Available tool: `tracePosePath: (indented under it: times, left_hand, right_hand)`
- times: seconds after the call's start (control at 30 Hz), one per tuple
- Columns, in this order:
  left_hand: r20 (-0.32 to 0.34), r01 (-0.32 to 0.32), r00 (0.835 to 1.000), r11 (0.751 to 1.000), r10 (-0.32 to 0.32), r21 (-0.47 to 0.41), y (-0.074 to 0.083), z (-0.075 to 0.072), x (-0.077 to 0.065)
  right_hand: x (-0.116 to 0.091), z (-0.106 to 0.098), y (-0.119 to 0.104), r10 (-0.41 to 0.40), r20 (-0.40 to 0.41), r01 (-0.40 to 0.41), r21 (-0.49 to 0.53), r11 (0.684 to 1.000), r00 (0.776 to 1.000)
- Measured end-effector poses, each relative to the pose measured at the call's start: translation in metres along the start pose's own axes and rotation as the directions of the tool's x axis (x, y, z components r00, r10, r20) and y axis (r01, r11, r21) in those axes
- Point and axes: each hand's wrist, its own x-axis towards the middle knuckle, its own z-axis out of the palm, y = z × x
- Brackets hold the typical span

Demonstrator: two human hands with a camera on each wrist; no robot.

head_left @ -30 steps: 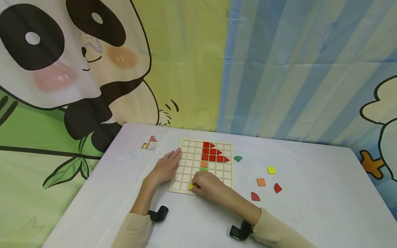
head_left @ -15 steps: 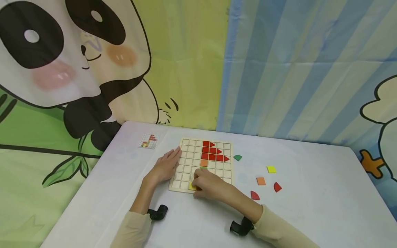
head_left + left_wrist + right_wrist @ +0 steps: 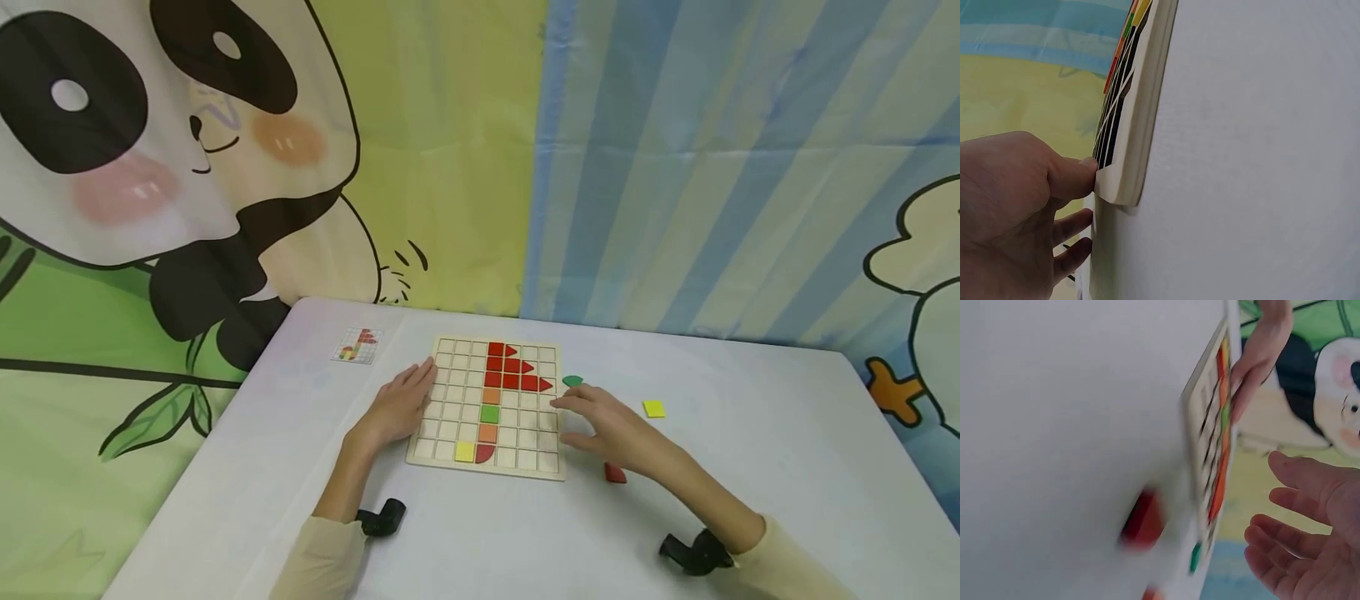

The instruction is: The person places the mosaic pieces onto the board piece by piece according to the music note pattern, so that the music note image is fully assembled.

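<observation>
Left hand (image 3: 401, 404) touches the left edge of the board (image 3: 450, 410), fingers straight. Right hand (image 3: 618, 429) hovers at its right edge, fingers apart. Red quarter-circle (image 3: 484, 453) beside yellow square (image 3: 464, 452), near edge.

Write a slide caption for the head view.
Left hand touches the left edge of a board holding colored pieces; empty right hand hovers by its right edge.
</observation>
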Motion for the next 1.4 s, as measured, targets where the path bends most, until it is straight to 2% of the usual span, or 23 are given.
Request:
tracePosePath:
  times: [0.2, 0.4, 0.53, 0.7, 0.9, 1.03, 1.4]
  left_hand:
    - [0.004, 0.002, 1.000, 1.000, -0.002, 0.007, -0.002, 0.001, -0.001]
    - [0.000, 0.003, 1.000, 1.000, -0.003, 0.011, -0.002, 0.001, -0.002]
    - [-0.003, 0.003, 1.000, 1.000, -0.003, 0.005, -0.003, 0.002, -0.002]
    - [0.000, 0.005, 1.000, 1.000, -0.005, 0.005, -0.003, 0.002, -0.002]
    - [0.011, 0.003, 1.000, 1.000, -0.003, 0.014, -0.004, 0.002, 0.000]
    - [0.007, -0.001, 1.000, 1.000, 0.001, 0.010, -0.003, 0.002, 0.000]
    - [-0.010, -0.001, 1.000, 1.000, 0.001, -0.007, -0.003, 0.003, 0.000]
  right_hand:
    - [-0.031, -0.008, 0.050, 0.122, -0.024, -0.122, 0.009, 0.992, 0.992]
    - [-0.051, -0.013, 0.083, 0.139, -0.081, -0.139, 0.006, 0.990, 0.987]
    - [-0.056, -0.018, 0.098, 0.189, -0.079, -0.188, 0.022, 0.982, 0.979]
    - [-0.058, -0.021, 0.109, 0.225, -0.063, -0.224, 0.012, 0.974, 0.972]
    - [-0.058, -0.018, 0.116, 0.164, -0.064, -0.164, 0.009, 0.986, 0.984]
    - [-0.056, -0.017, 0.118, 0.122, -0.074, -0.124, -0.030, 0.992, 0.990]
    - [-0.048, -0.014, 0.118, 0.122, -0.074, -0.131, -0.135, 0.982, 0.990]
